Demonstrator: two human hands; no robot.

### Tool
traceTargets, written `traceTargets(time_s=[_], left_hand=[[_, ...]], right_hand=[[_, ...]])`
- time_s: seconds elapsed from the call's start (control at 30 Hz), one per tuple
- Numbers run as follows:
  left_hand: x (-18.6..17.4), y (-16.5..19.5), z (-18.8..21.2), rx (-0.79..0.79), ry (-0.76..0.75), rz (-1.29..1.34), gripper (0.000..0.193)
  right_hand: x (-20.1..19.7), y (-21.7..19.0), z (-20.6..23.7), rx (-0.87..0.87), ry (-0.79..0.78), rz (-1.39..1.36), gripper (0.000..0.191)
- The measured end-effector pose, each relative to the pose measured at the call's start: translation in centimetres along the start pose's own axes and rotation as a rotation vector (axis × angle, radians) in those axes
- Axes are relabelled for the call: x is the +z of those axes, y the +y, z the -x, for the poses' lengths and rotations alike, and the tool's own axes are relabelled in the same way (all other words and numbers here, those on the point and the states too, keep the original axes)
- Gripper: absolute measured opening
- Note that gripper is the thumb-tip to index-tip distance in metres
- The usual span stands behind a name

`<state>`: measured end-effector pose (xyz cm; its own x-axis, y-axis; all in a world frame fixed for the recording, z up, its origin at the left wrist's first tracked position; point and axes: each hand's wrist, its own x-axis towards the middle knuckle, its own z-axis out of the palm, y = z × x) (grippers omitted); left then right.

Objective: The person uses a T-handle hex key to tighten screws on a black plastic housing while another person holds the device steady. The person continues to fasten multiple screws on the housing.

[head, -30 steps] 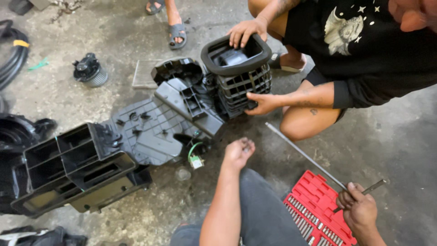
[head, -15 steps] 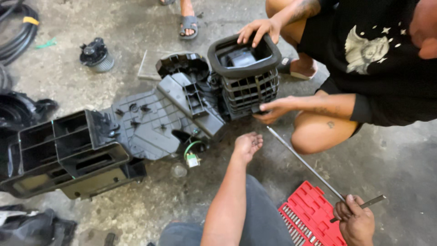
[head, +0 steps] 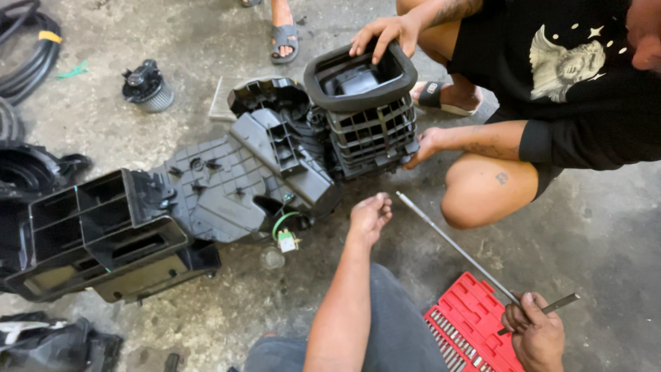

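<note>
A large black plastic blower housing (head: 227, 186) lies on the concrete floor. My left hand (head: 370, 215) hovers just right of it with the fingers curled in, near a green-wired connector (head: 286, 238); nothing shows in the hand. My right hand (head: 536, 332) grips a long metal T-handle rod (head: 454, 248) that slants up toward the housing. A crouching person in a black shirt holds the square black intake duct (head: 365, 103) at the housing's right end, one hand (head: 382, 33) on its rim and the other hand (head: 427, 146) at its lower side.
A red socket set tray (head: 475, 324) lies by my right knee. A round blower motor (head: 147, 87) sits at the upper left, near black hoses (head: 27, 55). A sandalled foot (head: 284, 38) stands at the top. More black parts (head: 41, 341) lie at the lower left.
My left hand has moved a little closer to the housing. The other person's upper hand has shifted along the duct rim. My right hand keeps the rod.
</note>
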<state>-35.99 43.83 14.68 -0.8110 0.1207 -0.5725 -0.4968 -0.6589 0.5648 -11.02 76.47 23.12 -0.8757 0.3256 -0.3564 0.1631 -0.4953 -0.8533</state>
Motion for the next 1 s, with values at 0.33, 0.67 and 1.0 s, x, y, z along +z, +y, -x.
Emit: traceTargets(time_s=[0.33, 0.67, 1.0], left_hand=[[0.8, 0.4, 1.0, -0.060, -0.003, -0.073, 0.027], [0.8, -0.5, 1.0, -0.041, -0.171, 0.100, 0.021], [3.2, 0.8, -1.0, -0.024, 0.061, 0.540, 0.020]], right_hand=[[1.1, 0.4, 0.5, 0.041, -0.009, 0.111, 0.024], [1.4, -2.5, -0.8, 0.208, 0.078, 0.143, 0.024], [8.4, -4.2, 0.0, -0.197, -0.020, 0.830, 0.026]])
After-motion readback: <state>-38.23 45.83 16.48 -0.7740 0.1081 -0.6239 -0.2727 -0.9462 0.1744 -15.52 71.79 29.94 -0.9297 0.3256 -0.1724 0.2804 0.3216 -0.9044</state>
